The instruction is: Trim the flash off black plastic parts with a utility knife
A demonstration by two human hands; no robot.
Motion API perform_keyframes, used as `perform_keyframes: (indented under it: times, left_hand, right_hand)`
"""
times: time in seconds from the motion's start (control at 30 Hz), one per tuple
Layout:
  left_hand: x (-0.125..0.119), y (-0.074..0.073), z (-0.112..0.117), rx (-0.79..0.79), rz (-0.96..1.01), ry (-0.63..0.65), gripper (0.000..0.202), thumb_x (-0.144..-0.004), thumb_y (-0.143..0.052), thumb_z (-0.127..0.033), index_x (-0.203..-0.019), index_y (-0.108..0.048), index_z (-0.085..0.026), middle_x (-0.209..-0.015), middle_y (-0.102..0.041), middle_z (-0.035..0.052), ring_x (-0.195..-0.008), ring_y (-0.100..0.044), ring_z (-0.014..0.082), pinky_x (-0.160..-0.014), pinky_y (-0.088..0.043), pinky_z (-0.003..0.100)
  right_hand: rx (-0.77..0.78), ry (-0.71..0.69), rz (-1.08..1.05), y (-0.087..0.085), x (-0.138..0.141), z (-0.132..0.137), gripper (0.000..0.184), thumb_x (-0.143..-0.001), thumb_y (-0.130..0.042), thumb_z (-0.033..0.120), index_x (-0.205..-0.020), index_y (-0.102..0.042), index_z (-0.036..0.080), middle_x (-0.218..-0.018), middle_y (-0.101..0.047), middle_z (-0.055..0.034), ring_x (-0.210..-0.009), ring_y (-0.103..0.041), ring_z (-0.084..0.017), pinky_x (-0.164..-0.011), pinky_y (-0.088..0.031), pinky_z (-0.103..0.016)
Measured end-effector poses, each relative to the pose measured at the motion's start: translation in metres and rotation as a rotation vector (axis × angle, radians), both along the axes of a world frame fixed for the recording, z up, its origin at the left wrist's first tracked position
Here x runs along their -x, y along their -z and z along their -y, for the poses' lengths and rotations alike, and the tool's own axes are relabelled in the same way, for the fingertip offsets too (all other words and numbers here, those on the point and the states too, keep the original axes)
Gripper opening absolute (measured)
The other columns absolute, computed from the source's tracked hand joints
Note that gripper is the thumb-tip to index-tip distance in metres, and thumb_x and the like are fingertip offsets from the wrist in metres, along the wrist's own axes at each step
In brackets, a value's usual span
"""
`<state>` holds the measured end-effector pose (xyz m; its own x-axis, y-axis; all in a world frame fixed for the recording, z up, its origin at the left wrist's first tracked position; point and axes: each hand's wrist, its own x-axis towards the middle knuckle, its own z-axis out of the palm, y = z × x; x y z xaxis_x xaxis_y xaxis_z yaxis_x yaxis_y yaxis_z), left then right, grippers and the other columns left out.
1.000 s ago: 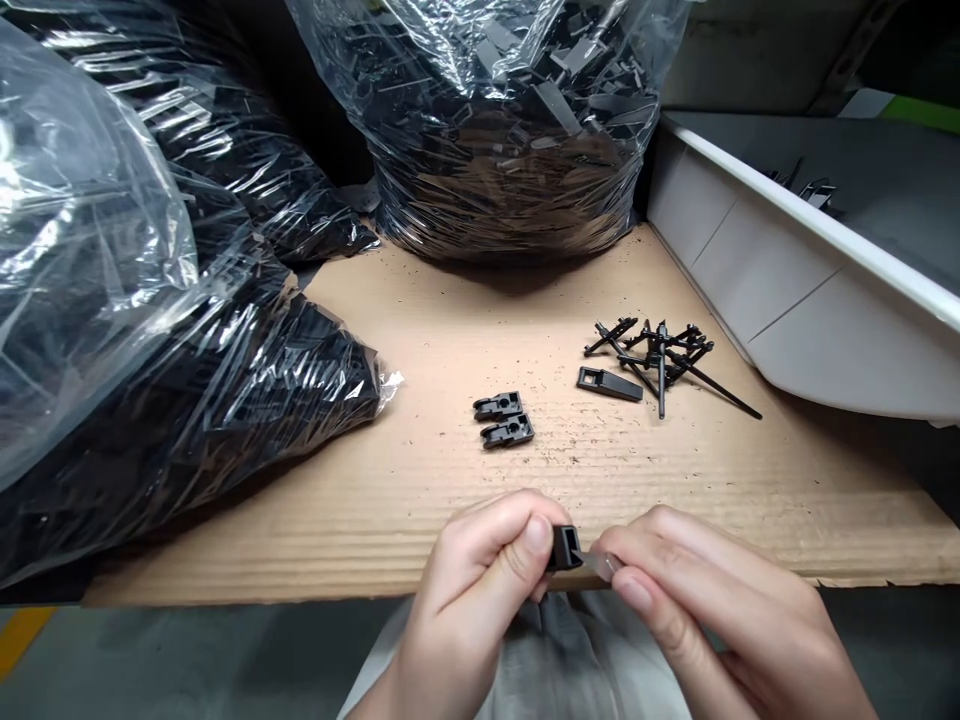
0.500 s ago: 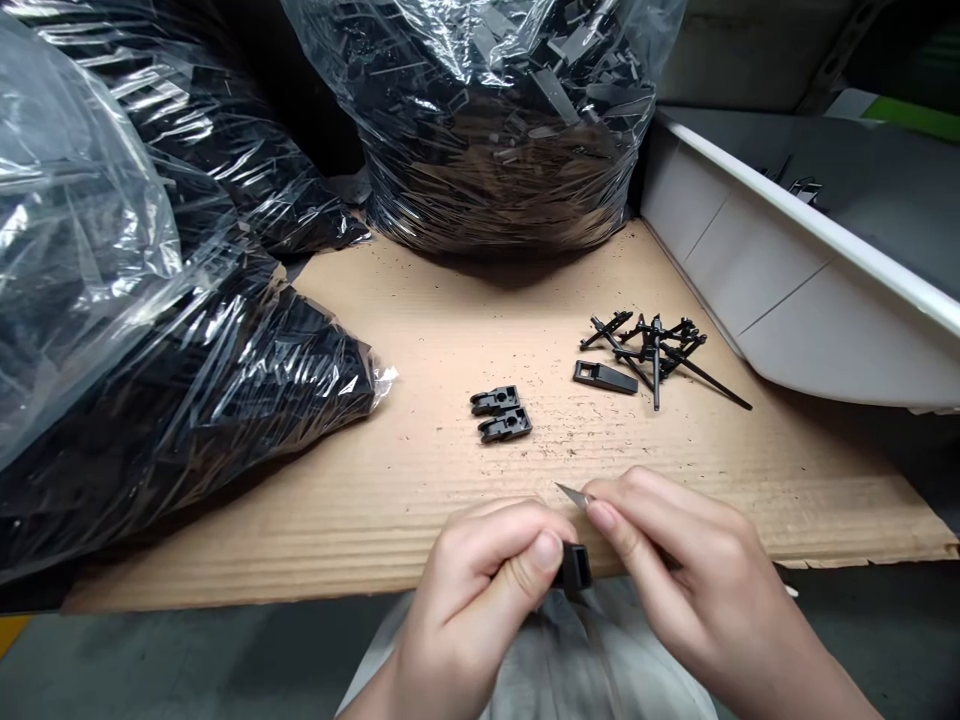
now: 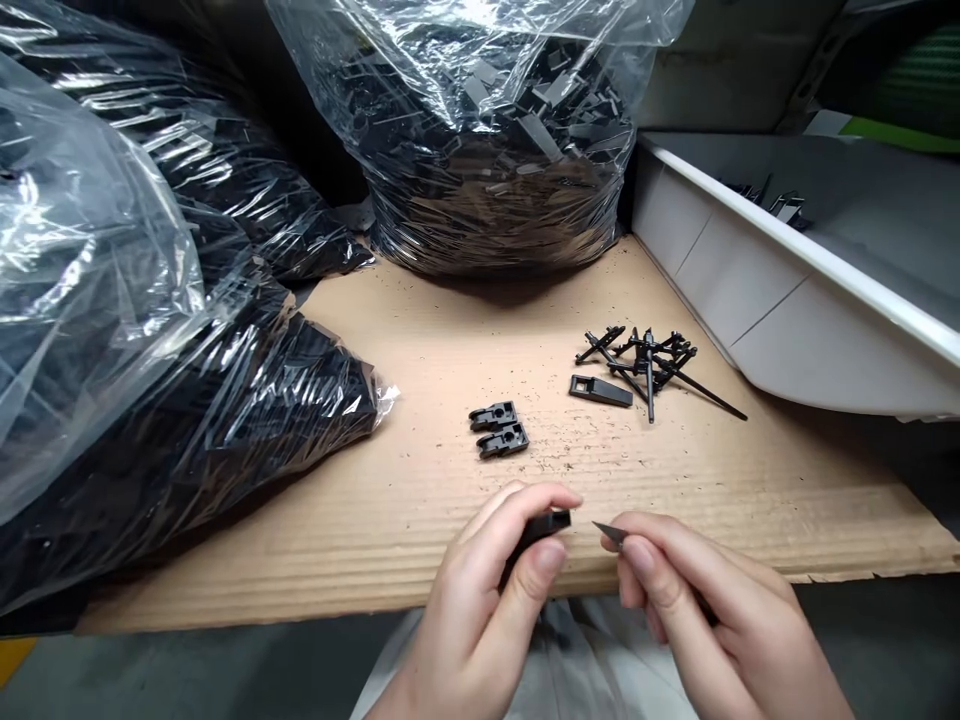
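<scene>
Cradling a black part [image 3: 546,524], left grip [image 3: 484,590] loosely curled, right grip [image 3: 701,590] pinching a blade [image 3: 612,534]

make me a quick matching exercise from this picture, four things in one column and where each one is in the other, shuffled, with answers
1. pointed blade
2. black rods
3. held black part
4. pale bin

A. at the far right, with black pieces inside
B. in the left hand
C. between the thumb and fingers of the right hand
D. in a tangle on the cardboard

Pairs: 1-C, 2-D, 3-B, 4-A
</scene>
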<state>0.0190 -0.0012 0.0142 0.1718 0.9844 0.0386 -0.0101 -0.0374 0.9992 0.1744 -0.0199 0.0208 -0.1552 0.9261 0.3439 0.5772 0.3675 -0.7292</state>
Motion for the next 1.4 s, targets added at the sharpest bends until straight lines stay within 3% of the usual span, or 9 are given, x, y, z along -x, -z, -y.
perform_keyframes:
  times: [0.2, 0.33, 0.53, 0.6, 0.73, 0.87, 1.0, 1.2, 1.4]
  left_hand:
    - [0.004, -0.003, -0.003, 0.013, 0.054, 0.111, 0.025, -0.089, -0.043, -0.03, -0.08, -0.063, -0.018, -0.076, -0.057, 0.0036, -0.072, -0.051, 0.0157, -0.07, -0.039, 0.025]
    - [0.006, -0.003, -0.004, 0.043, 0.044, 0.125, 0.025, -0.089, -0.043, -0.032, -0.084, -0.063, -0.019, -0.078, -0.055, 0.0027, -0.066, -0.047, 0.0138, -0.069, -0.038, 0.024]
    - [0.009, 0.0, -0.002, 0.007, 0.026, 0.158, 0.023, -0.091, -0.04, -0.03, -0.093, -0.062, -0.023, -0.081, -0.053, 0.0014, -0.071, -0.047, 0.0137, -0.069, -0.037, 0.023]
    - [0.01, 0.0, -0.002, -0.029, 0.016, 0.184, 0.021, -0.091, -0.04, -0.028, -0.095, -0.06, -0.024, -0.084, -0.052, 0.0015, -0.077, -0.048, 0.0143, -0.07, -0.037, 0.022]
    - [0.011, 0.001, -0.003, -0.114, -0.03, 0.195, 0.018, -0.091, -0.039, -0.022, -0.096, -0.057, -0.024, -0.085, -0.05, 0.0013, -0.082, -0.048, 0.0145, -0.072, -0.038, 0.021]
    - [0.01, 0.004, -0.003, -0.232, -0.126, 0.162, 0.019, -0.091, -0.039, -0.016, -0.098, -0.055, -0.022, -0.086, -0.05, 0.0027, -0.081, -0.049, 0.0153, -0.071, -0.039, 0.023]
    - [0.008, 0.007, -0.001, -0.363, -0.202, 0.136, 0.022, -0.089, -0.039, -0.01, -0.102, -0.053, -0.021, -0.086, -0.051, 0.0038, -0.082, -0.049, 0.0156, -0.071, -0.04, 0.024]
    - [0.008, 0.011, 0.0, -0.389, -0.244, 0.147, 0.025, -0.089, -0.037, -0.008, -0.106, -0.05, -0.02, -0.09, -0.049, 0.0036, -0.084, -0.048, 0.014, -0.072, -0.04, 0.022]
    - [0.009, 0.01, -0.002, -0.366, -0.23, 0.159, 0.025, -0.09, -0.036, -0.009, -0.106, -0.05, -0.021, -0.092, -0.048, 0.0018, -0.087, -0.047, 0.0119, -0.074, -0.039, 0.019]
  right_hand:
    - [-0.125, -0.045, 0.129, -0.001, 0.0, -0.008, 0.015, -0.083, -0.044, 0.008, -0.079, -0.054, 0.018, -0.062, -0.057, 0.0006, -0.053, -0.056, -0.011, -0.051, -0.042, -0.021]
    - [-0.143, -0.054, 0.145, -0.001, 0.001, -0.01, 0.016, -0.083, -0.045, 0.008, -0.075, -0.055, 0.017, -0.064, -0.059, -0.0008, -0.054, -0.058, -0.011, -0.051, -0.043, -0.021]
    - [-0.145, -0.052, 0.146, -0.001, 0.002, -0.007, 0.018, -0.082, -0.046, 0.008, -0.068, -0.051, 0.018, -0.055, -0.048, 0.002, -0.057, -0.058, -0.012, -0.054, -0.043, -0.021]
    - [-0.043, -0.065, 0.115, -0.002, 0.002, -0.007, 0.021, -0.084, -0.043, 0.01, -0.066, -0.049, 0.019, -0.055, -0.049, 0.0026, -0.052, -0.053, -0.01, -0.051, -0.041, -0.02]
    - [0.342, -0.146, -0.12, -0.007, 0.004, -0.01, 0.03, -0.089, -0.038, 0.02, -0.059, -0.042, 0.019, -0.049, -0.045, 0.0051, -0.043, -0.044, -0.007, -0.042, -0.035, -0.017]
    - [0.603, -0.163, -0.364, -0.008, 0.008, -0.011, 0.03, -0.09, -0.037, 0.031, -0.067, -0.05, 0.018, -0.045, -0.039, 0.006, -0.04, -0.031, -0.006, -0.034, -0.025, -0.016]
    - [0.718, -0.135, -0.472, -0.006, 0.01, -0.008, 0.032, -0.089, -0.038, 0.037, -0.068, -0.051, 0.017, -0.047, -0.039, 0.0057, -0.04, -0.028, -0.006, -0.035, -0.021, -0.017]
    - [0.93, -0.164, -0.564, -0.008, 0.012, -0.007, 0.037, -0.086, -0.04, 0.047, -0.069, -0.05, 0.016, -0.046, -0.038, 0.0067, -0.039, -0.025, -0.004, -0.036, -0.018, -0.016]
    - [0.909, -0.105, -0.508, -0.014, 0.013, -0.007, 0.038, -0.084, -0.042, 0.05, -0.072, -0.052, 0.015, -0.049, -0.044, 0.0052, -0.04, -0.032, -0.004, -0.04, -0.025, -0.017]
